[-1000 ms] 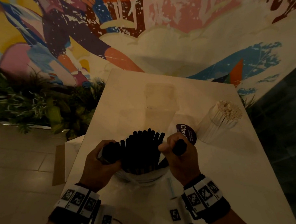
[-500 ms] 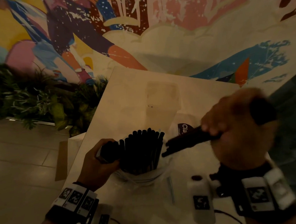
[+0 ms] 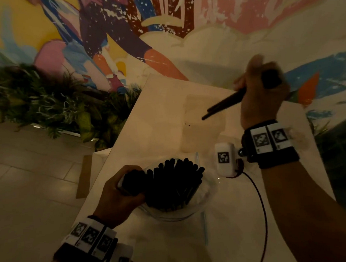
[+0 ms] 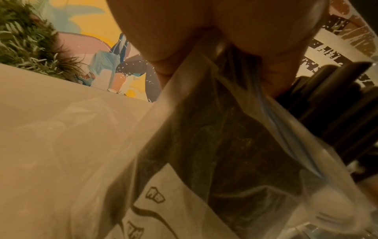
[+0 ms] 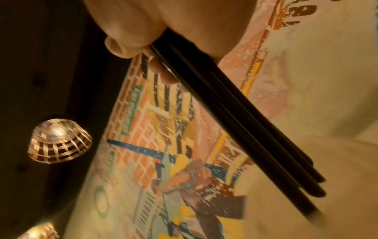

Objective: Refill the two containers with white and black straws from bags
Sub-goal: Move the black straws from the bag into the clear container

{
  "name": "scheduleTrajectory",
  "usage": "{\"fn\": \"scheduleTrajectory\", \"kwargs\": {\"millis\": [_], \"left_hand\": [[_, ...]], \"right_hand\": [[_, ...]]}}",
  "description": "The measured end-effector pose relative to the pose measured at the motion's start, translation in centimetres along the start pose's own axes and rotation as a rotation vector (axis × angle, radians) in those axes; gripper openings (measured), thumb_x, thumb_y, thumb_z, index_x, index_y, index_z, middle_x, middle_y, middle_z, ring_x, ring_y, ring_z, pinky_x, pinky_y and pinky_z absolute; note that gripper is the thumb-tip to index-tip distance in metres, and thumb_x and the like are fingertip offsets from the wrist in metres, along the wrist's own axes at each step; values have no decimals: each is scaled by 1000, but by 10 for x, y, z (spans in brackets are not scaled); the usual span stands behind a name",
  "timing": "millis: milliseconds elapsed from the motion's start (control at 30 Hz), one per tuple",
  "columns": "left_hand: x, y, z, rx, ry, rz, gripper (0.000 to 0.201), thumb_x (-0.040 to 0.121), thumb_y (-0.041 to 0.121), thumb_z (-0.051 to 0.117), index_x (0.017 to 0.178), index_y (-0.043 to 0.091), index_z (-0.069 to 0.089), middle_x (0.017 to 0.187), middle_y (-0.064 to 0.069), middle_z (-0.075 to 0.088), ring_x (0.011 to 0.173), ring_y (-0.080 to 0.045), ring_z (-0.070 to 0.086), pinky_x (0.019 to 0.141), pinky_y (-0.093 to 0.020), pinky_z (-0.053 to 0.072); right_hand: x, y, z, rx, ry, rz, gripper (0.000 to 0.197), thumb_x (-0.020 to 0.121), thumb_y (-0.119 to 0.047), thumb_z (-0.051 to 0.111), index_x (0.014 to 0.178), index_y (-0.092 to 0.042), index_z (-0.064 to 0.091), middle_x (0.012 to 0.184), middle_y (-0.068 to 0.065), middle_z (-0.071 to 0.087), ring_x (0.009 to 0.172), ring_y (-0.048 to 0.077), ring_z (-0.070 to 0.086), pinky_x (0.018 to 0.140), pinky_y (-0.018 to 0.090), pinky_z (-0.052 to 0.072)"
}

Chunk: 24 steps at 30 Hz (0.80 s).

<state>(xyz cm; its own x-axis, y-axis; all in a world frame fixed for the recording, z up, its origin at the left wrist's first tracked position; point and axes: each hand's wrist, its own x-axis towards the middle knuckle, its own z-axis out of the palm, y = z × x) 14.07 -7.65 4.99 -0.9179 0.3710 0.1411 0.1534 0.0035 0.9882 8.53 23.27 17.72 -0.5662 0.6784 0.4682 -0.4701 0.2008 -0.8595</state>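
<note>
Painted mural wall [image 3: 213, 37] behind, pale table [image 3: 157, 115] in front, leafy plants [image 3: 44, 102] low on the left, all under dim light. Near the front edge, clear plastic bag [image 3: 202, 194] standing open, crammed with black straws [image 3: 175, 183] fanned upright. Left hand [image 3: 119, 197] curled round the bag's left side and the outer straws, seemingly to hold the mouth up and steady while handfuls come out; in the left wrist view, fingers [image 4: 272, 48] pinching the bag film. Right hand [image 3: 261, 97] raised well above and beyond the bag, fist wrapped round a small bunch of black straws [image 3: 223, 105], tips angled down toward the tabletop. Probably mid-carry toward a container. No container or white straws visible; possibly hidden behind the right arm. Loose grip risk: thin straws slipping out of the fist. Woven lampshade [image 5: 59, 142] in the right wrist view.
</note>
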Motion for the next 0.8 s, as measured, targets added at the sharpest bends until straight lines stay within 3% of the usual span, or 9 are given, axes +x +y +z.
{"fn": "scheduleTrajectory", "kwargs": {"millis": [67, 133, 233, 333, 400, 500, 600, 667, 800], "left_hand": [[0, 0, 1, 1, 3, -4, 37, 52, 21, 70, 88, 23, 61, 89, -1, 64, 84, -17, 61, 74, -22, 52], [0, 1, 2, 1, 7, -7, 36, 53, 21, 70, 87, 23, 61, 89, -1, 63, 83, -14, 61, 73, -19, 51], [2, 1, 3, 4, 12, -2, 35, 53, 22, 69, 87, 23, 60, 87, -1, 63, 83, -17, 60, 73, -21, 51], [3, 1, 2, 17, 23, 2, 34, 55, 24, 70, 88, 23, 60, 87, -2, 63, 83, -19, 60, 73, -22, 51], [3, 2, 2, 12, 25, -2, 35, 55, 24, 71, 88, 23, 60, 87, -1, 63, 83, -18, 60, 74, -22, 52], [3, 3, 2, 3, 26, -4, 36, 54, 24, 71, 88, 21, 61, 88, -2, 64, 83, -16, 60, 73, -19, 51], [3, 3, 2, -3, 28, -2, 36, 53, 22, 70, 87, 19, 61, 88, -5, 63, 82, -16, 60, 73, -19, 51], [4, 3, 2, -11, 28, -1, 36, 52, 22, 70, 87, 19, 61, 88, -5, 63, 82, -14, 61, 72, -18, 51], [6, 2, 1, -10, 28, -6, 37, 52, 25, 70, 88, 23, 61, 90, -2, 64, 82, -11, 61, 73, -16, 51]], "right_hand": [[-15, -1, 10, -93, -193, 90, 28, 86, -40, 61, 62, -28, 53, 49, -6, 57, 55, 25, 57, 72, 50, 54], [-14, 17, 2, -179, -183, 137, 31, 85, -48, 60, 60, -30, 58, 56, -6, 61, 64, 27, 61, 78, 51, 53], [-1, 38, -3, -359, -199, 155, 41, 81, -60, 56, 64, -23, 62, 68, 0, 65, 73, 22, 62, 78, 39, 50], [-6, 53, -8, -649, -307, 220, 59, 88, -57, 55, 72, 0, 63, 73, 16, 63, 74, 27, 57, 70, 34, 41], [-6, 56, -11, -810, -374, 295, 57, 91, -56, 51, 76, -2, 63, 78, 16, 62, 81, 31, 58, 70, 31, 38], [-13, 66, -14, -1015, -520, 368, 64, 87, -67, 44, 111, -11, 64, 117, 23, 57, 109, 37, 54, 89, 38, 41], [-16, 78, -16, -1140, -599, 448, 76, 77, -81, 33, 135, -34, 51, 150, 19, 30, 133, 37, 36, 108, 44, 31], [-18, 82, -16, -1119, -569, 471, 72, 84, -72, 44, 144, -33, 37, 158, 15, 11, 140, 36, 25, 111, 46, 27], [-30, 75, -20, -961, -486, 546, 108, 75, -64, 65, 153, -25, 3, 160, 12, -7, 147, 31, 12, 115, 44, 22]]}}
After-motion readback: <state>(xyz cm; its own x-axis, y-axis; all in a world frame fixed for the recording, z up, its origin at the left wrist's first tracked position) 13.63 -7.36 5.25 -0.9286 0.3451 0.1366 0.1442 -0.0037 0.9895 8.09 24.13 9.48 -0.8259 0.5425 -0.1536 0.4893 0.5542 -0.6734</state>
